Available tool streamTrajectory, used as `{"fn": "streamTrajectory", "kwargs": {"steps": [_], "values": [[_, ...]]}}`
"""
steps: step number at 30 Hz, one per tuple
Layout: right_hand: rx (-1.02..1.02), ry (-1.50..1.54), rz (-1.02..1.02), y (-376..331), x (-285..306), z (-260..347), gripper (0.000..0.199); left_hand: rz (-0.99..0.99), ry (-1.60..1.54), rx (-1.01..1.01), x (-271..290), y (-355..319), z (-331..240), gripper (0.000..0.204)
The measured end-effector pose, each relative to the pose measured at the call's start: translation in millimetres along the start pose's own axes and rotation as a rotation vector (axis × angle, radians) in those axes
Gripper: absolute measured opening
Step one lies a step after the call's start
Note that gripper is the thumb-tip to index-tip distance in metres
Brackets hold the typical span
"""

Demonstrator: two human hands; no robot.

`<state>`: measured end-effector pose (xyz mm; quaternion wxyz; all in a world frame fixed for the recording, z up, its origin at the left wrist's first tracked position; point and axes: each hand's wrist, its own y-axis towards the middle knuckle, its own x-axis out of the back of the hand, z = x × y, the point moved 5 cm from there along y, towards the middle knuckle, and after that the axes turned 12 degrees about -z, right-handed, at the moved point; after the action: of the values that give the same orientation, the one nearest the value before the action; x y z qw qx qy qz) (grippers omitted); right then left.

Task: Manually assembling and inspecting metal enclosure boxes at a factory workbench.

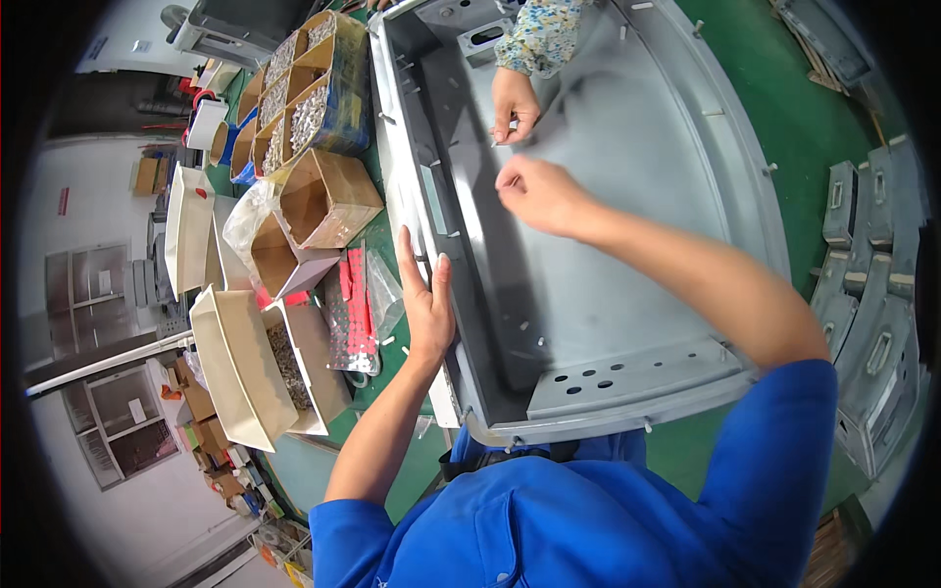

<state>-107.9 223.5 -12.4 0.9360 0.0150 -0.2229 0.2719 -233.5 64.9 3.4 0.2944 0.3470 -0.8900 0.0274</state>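
A large grey metal housing (627, 284), shaped like a shallow tray, lies in front of me with small white plugs along its rim. My left hand (428, 312) rests against its left edge, thumb and finger stretched out and apart. Over the inside of the housing, my right hand (545, 198) has its fingertips pinched together; whatever they hold, if anything, is hidden. Just beyond it, a co-worker's hand (516, 106) in a floral sleeve (544, 37) pinches a small whitish piece. A few small white bits lie on the housing floor.
On the left stand divided cardboard boxes (348, 83) of small pale parts, an open carton (338, 201) and cream bins (240, 367). A red-and-clear plastic bag (355, 304) lies beside them. More grey metal housings (875, 367) are on the green floor at right.
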Motion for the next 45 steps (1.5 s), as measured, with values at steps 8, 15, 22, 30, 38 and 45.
{"fn": "streamTrajectory", "kwargs": {"steps": [8,15,22,30,38,45], "values": [[0.038,0.006,-0.117,-69.9,123.6,-0.1,0.013,-0.012,-0.012,-0.025,0.2,-3.4,-9.5,0.061],[0.555,-0.404,-0.214,-45.1,68.3,-15.7,0.013,-0.037,0.045,-0.061,1.7,-2.4,-5.8,0.061],[0.862,-0.572,-0.42,21.1,8.7,-32.9,0.006,-0.034,0.016,0.021,0.8,-2.7,3.4,0.062],[1.014,-0.403,-0.595,33.2,11.4,-31.3,0.009,-0.006,0.083,-0.015,1.0,-3.2,4.5,0.063],[0.235,0.197,-0.198,34.1,-59.2,-18.9,0.018,0.009,0.062,0.041,-4.2,-2.4,-3.9,0.062],[0.087,0.658,-0.049,9.8,-94.2,-18.4,0.012,0.006,0.097,0.108,-3.0,-4.7,-5.6,0.059]]}}
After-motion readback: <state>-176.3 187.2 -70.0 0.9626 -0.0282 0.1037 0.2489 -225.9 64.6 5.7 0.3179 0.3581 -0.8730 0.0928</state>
